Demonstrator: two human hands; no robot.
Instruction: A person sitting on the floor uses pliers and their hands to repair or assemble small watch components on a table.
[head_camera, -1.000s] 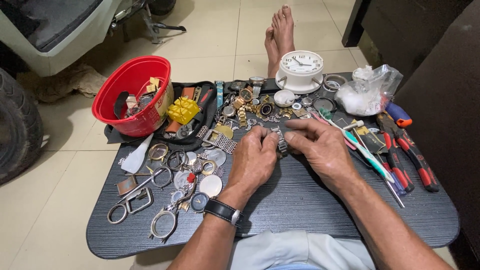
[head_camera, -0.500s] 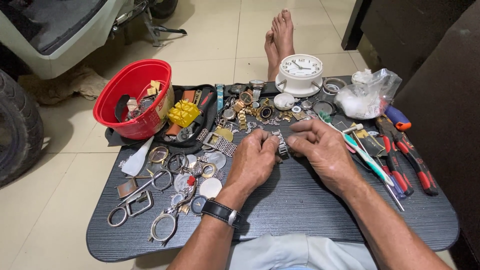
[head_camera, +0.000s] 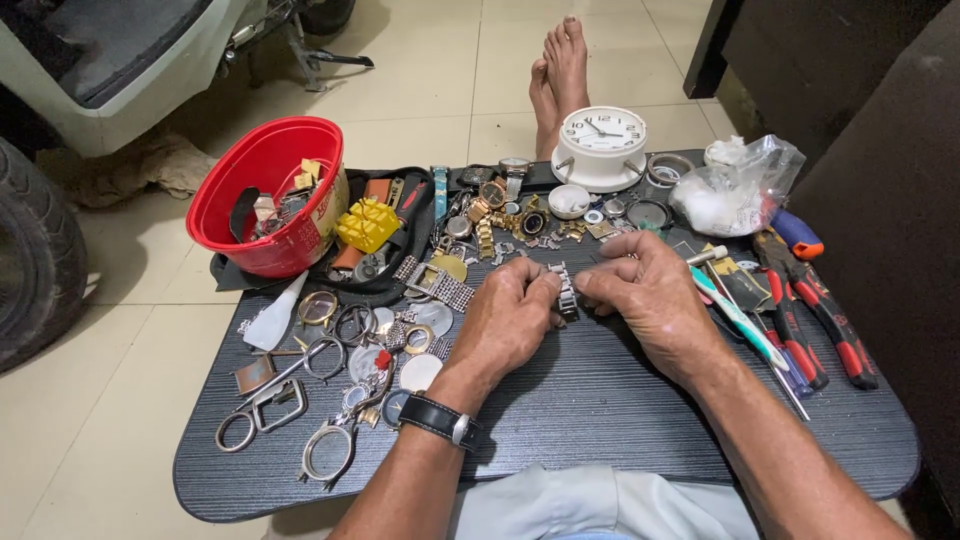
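The left hand (head_camera: 515, 320) and the right hand (head_camera: 650, 295) meet above the middle of the dark tabletop (head_camera: 600, 420). Both grips are clenched on a short metal watch bracelet piece (head_camera: 566, 288), which stands between the fingertips of the two hands. The left wrist carries a black-strapped wristwatch (head_camera: 440, 420).

Far left of the grip, a red plastic bowl (head_camera: 262, 195) holds loose straps and small parts. Just beside the bowl lies a yellow plastic block (head_camera: 368, 224). Beyond the grip stands a white alarm clock (head_camera: 600, 145). A small white cup (head_camera: 569, 200) sits near the clock; its contents cannot be told. Right of the grip, a clear plastic bag (head_camera: 735, 190) holds white material. Red-handled pliers (head_camera: 830, 325) lie further right. Watch cases and rings (head_camera: 330, 400) lie left of the grip.
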